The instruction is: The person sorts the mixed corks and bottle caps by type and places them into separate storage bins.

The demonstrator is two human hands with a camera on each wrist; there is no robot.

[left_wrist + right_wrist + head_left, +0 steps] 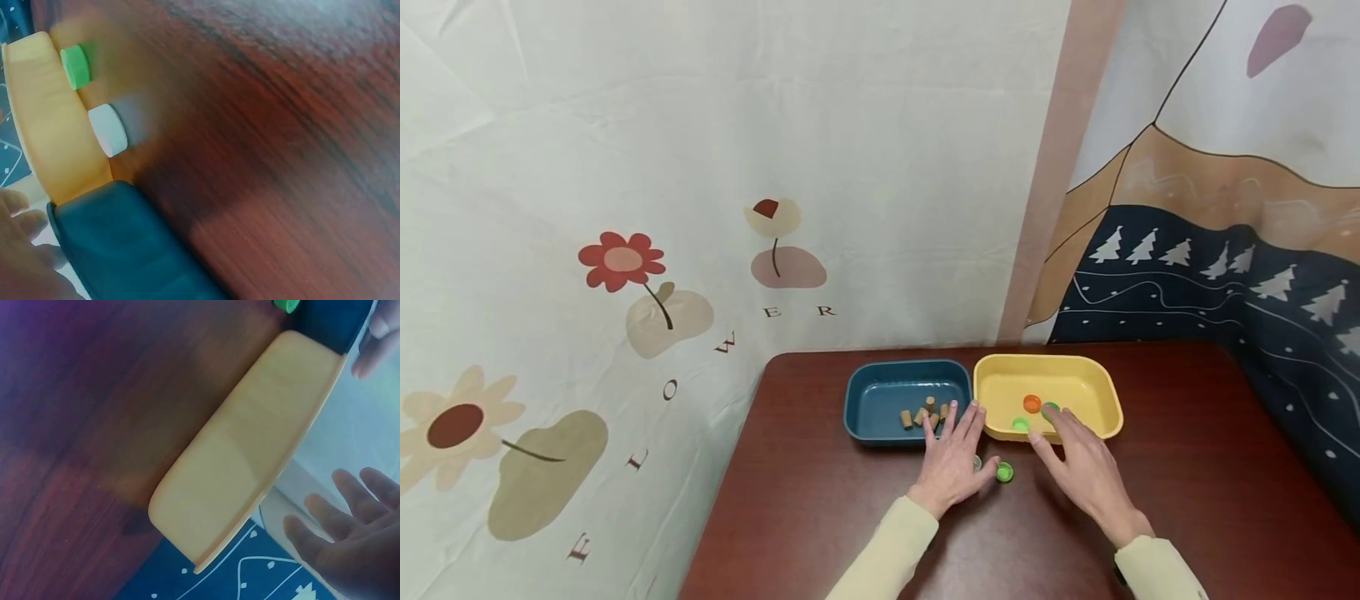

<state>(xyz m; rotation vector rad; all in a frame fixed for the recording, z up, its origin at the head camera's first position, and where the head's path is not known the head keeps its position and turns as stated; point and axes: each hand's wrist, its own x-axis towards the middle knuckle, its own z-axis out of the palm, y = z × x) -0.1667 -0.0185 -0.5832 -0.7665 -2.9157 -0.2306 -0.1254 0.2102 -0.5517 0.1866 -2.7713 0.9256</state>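
Observation:
My left hand (953, 467) is held over the front rim of the blue tray (868, 437), fingers straight and spread, with nothing in it. Inside that tray lie several corks (906, 419), some partly behind the fingertips. Over the front edge of the yellow tray (1101, 392) is my right hand (1084, 468), its fingers extended and apart in the right wrist view. By its fingertips a green cap (1050, 409) shows, partly covered. An orange cap (1032, 404) and a light green cap (1020, 424) also lie in the yellow tray.
On the dark red table (805, 508), a green cap (1004, 472) and a white cap (109, 130) lie in front of the yellow tray, near my left thumb. The trays stand side by side. A printed cloth (887, 167) hangs behind and beside the table.

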